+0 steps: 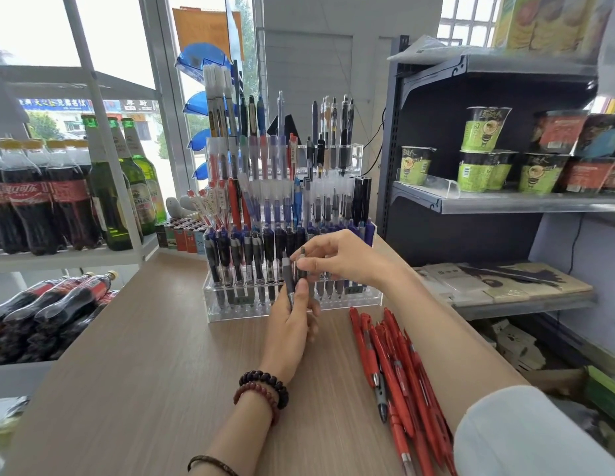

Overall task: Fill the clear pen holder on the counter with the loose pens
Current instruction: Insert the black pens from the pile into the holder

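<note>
We are recording the clear pen holder (230,309) standing on the wooden counter (127,372), towards its far edge. Its tiered rows are carrying dark, blue and red pens. The left hand (292,329) is hovering just in front of the holder's front row, with its fingers and thumb curling round a grey pen (288,274) and holding it upright. The right hand (340,257) is hovering at the same spot, with thumb and forefinger pinching the top of a second dark pen (302,269) just beside the grey one; we are unable to tell whether its tip is sitting in a slot. The loose red pens (395,365) are lying in a heap on the counter, near the holder's right front corner and beside the right forearm. Two bead bracelets (264,386) are sitting on the left wrist. Cola bottles (31,201) are lining the shelf to the left, and cup noodles (484,128) are standing on the rack to the right.
</note>
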